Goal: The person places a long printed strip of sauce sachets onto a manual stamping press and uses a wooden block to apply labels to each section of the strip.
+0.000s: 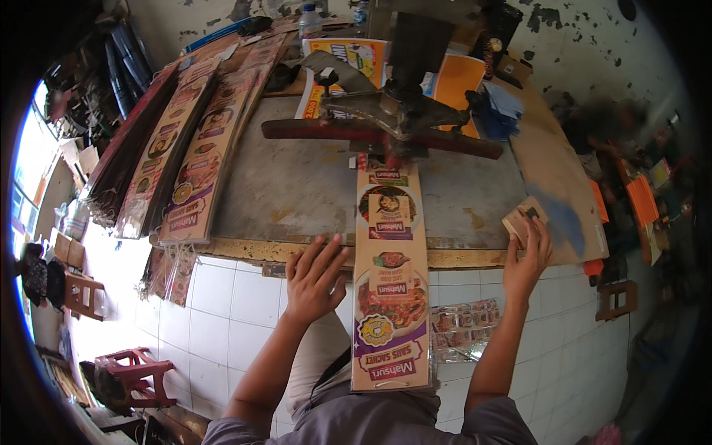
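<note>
A long printed cardboard strip [391,259] with food pictures runs from beneath a dark metal press [400,111] over the table's front edge toward my lap. Its near end hangs past the edge, close to my body. My left hand [317,278] is just left of the strip at the edge, fingers spread and holding nothing. To the right, my right hand [530,252] has its fingers curled over a small tan printed card [523,216] at the table edge. Whether that is one card or a small stack, I cannot tell.
Bundles of similar strips [200,163] lie along the table's left side. Orange and yellow printed sheets [456,78] and blue sheets [504,107] are behind the press. Below are a red stool [141,378] and a sheet of small packets [466,326]. Another person is blurred at far right.
</note>
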{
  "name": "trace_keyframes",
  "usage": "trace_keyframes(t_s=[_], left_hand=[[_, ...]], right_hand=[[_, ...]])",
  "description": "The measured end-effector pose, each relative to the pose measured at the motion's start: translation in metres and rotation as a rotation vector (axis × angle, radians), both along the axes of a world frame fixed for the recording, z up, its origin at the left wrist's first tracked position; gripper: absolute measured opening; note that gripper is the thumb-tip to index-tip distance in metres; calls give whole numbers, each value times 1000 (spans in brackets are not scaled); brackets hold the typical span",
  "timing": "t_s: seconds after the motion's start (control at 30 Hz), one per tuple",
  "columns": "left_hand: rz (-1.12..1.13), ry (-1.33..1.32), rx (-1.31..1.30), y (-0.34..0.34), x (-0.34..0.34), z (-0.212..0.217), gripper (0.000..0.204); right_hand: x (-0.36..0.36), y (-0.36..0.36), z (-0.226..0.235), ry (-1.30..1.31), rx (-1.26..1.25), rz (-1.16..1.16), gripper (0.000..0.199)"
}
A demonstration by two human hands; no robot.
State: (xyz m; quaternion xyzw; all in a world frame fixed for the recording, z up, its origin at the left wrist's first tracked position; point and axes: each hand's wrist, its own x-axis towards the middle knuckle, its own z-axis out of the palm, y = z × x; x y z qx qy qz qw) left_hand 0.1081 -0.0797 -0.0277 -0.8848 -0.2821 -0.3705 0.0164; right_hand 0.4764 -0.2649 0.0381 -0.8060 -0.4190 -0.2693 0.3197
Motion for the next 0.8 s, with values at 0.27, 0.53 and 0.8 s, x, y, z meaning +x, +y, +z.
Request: trace_keyframes(t_s=[0.27,0.53,0.8], left_hand=[[107,-185,153,7,17,-48,45],[108,-78,148,9,4,-53,47],[96,-125,170,9,12,-53,43]], right_hand=[[6,-18,8,69,-109,110,31],[4,-17,18,-49,-13,94,25],[157,-36,11,85,-260,-109,25]])
